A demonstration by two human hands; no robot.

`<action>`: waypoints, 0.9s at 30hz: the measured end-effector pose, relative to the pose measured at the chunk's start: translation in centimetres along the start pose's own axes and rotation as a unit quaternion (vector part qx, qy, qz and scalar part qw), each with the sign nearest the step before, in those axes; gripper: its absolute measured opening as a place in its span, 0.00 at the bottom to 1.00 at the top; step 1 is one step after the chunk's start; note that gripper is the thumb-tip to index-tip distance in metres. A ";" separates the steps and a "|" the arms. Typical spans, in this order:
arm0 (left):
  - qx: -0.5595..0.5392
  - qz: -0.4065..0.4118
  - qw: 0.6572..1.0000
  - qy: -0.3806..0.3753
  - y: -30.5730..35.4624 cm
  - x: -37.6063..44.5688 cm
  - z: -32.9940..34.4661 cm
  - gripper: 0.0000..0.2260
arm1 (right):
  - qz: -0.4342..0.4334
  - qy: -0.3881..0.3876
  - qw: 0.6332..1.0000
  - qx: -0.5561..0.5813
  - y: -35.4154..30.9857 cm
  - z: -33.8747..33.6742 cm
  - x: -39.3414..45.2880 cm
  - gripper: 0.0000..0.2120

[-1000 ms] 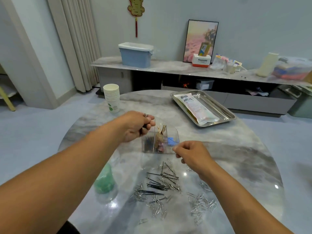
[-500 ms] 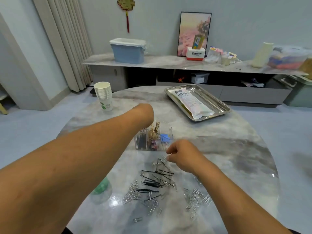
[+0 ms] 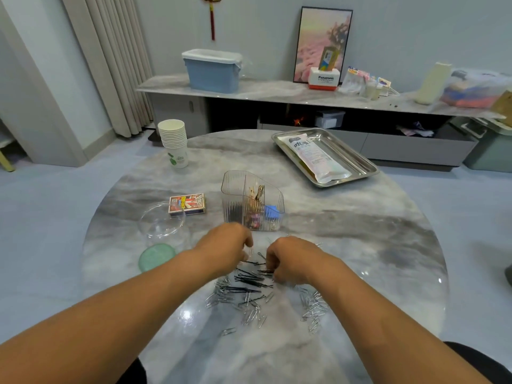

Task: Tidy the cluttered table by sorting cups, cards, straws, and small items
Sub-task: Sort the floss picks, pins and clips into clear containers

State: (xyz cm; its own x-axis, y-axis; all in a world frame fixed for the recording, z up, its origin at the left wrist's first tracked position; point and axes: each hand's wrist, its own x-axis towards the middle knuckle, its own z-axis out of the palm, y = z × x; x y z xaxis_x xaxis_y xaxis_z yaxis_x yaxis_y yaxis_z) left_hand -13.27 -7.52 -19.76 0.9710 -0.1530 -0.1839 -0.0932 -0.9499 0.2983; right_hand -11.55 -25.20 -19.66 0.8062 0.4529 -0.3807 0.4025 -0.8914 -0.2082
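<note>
Black hairpins (image 3: 249,284) lie mixed with silver paper clips (image 3: 313,306) on the round marble table (image 3: 360,245) in front of me. My left hand (image 3: 227,248) hovers at the far edge of this pile with its fingers curled down; its fingertips are hidden. My right hand (image 3: 291,259) is beside it, its curled fingers pinching black hairpins at the pile's top. Just beyond both hands stands a clear plastic organizer (image 3: 252,200) holding hairpins and small coloured items.
A stack of paper cups (image 3: 174,142) stands at the far left. A card box (image 3: 187,205), a clear jar (image 3: 162,223) and a green lid (image 3: 156,257) lie left of the organizer. A metal tray (image 3: 368,167) with a white packet (image 3: 313,156) sits far right.
My left hand came back from above the organizer down to the pile. My right hand moved from the organizer's front to the hairpins. The card box and jar are now uncovered.
</note>
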 end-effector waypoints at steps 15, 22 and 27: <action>0.123 0.064 0.988 -0.072 -0.3 0.3 2.4 0.05 | 0.053 0.026 0.997 -0.052 1.9 0.3 -1.3 0.09; -0.220 -0.022 0.971 -0.088 0.3 0.5 0.5 0.06 | 0.072 0.034 0.988 0.131 3.4 -0.3 -1.7 0.05; -0.465 -0.097 0.871 -0.122 1.0 0.7 0.9 0.09 | 0.079 0.059 0.908 0.407 3.5 -1.9 -2.4 0.03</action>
State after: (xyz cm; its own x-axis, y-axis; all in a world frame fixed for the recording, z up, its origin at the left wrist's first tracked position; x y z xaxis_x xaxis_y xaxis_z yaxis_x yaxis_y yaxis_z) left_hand -12.84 -8.81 -20.44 0.8625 -0.1742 -0.4751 0.3971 -0.3490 0.8488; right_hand -11.30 -29.40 -17.79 0.8864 0.2733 -0.3737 -0.1370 -0.6163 -0.7755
